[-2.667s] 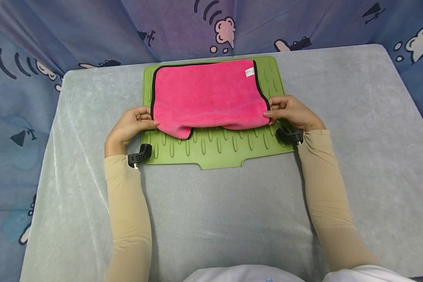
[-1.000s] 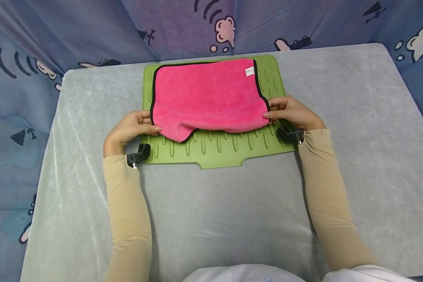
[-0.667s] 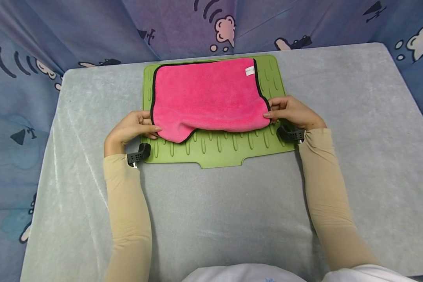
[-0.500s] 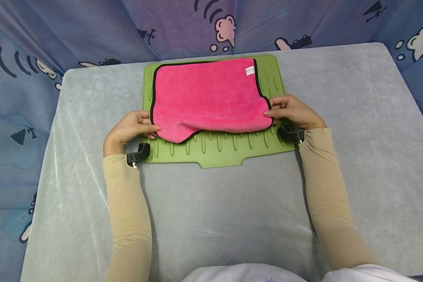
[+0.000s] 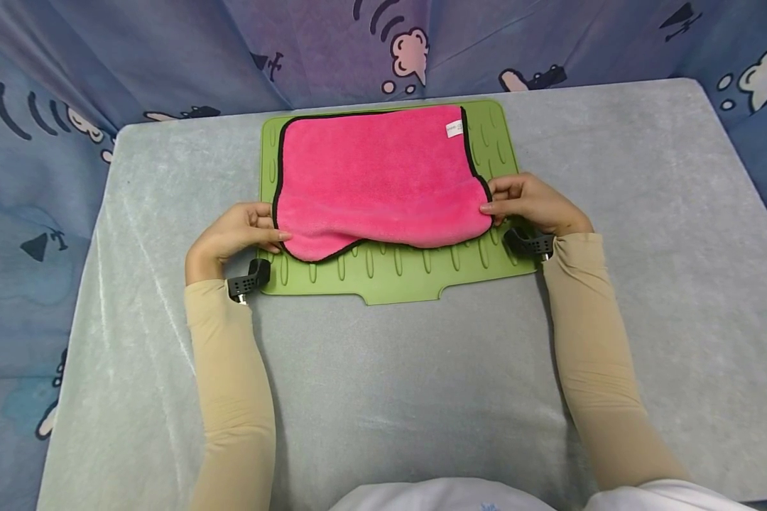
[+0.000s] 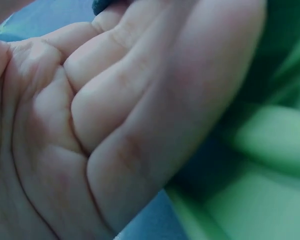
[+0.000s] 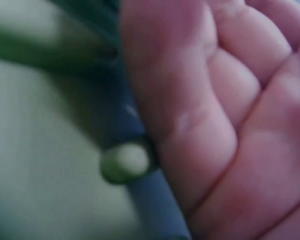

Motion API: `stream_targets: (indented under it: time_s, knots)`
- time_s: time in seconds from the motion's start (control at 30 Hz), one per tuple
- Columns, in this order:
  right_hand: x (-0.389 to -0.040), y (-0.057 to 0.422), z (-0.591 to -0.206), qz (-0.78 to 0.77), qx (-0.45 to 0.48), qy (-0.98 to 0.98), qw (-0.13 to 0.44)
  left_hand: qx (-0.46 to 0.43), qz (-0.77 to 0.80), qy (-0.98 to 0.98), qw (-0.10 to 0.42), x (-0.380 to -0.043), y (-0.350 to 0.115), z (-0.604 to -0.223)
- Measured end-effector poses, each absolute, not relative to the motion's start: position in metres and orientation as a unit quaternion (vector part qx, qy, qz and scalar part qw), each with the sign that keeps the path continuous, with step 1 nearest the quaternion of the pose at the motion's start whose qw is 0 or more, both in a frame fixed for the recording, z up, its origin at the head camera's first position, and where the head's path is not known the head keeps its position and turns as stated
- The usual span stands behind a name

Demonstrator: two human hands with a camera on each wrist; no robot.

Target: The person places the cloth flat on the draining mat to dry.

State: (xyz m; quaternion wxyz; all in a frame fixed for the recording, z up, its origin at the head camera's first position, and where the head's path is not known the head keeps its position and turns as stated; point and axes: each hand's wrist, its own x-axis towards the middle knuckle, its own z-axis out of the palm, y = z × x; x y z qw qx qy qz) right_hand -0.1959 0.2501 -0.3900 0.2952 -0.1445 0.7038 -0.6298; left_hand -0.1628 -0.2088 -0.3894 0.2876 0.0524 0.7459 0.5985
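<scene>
A pink towel (image 5: 377,170) with black edging and a small white tag lies spread over a green ridged mat (image 5: 399,284). My left hand (image 5: 236,231) pinches the towel's near left corner, thumb on top and fingers beneath. At the near right corner, my right hand (image 5: 533,202) pinches the black edge the same way. The towel's near edge bulges in soft folds between both hands, leaving a strip of mat bare in front. Each wrist view is filled mostly by the palm and fingers; the towel's held corners are hidden there.
The mat lies toward the back of a table covered with pale grey cloth (image 5: 409,383). A blue patterned curtain (image 5: 332,50) hangs behind and at the sides. Each wrist carries a black camera mount (image 5: 249,280) that sits close over the mat's side.
My left hand has shifted slightly toward me with its corner. The fold near the left corner has flattened out, and the towel's near edge has come a little forward over the mat.
</scene>
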Motion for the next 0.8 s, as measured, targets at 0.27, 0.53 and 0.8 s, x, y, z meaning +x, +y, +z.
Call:
stream_targets:
  time_s: [0.27, 0.53, 0.8]
  knots:
    - [-0.194, 0.253, -0.388, -0.636, -0.183, 0.679, 0.316, 0.062, 0.595, 0.742, 0.304, -0.161, -0.207, -0.385]
    - [-0.184, 0.254, -0.388, -0.624, -0.163, 0.683, 0.344, 0.046, 0.578, 0.751, 0.316, -0.149, -0.202, -0.383]
    - [-0.174, 0.251, -0.388, -0.597, -0.133, 0.722, 0.324, 0.02, 0.601, 0.751, 0.273, -0.14, -0.202, -0.388]
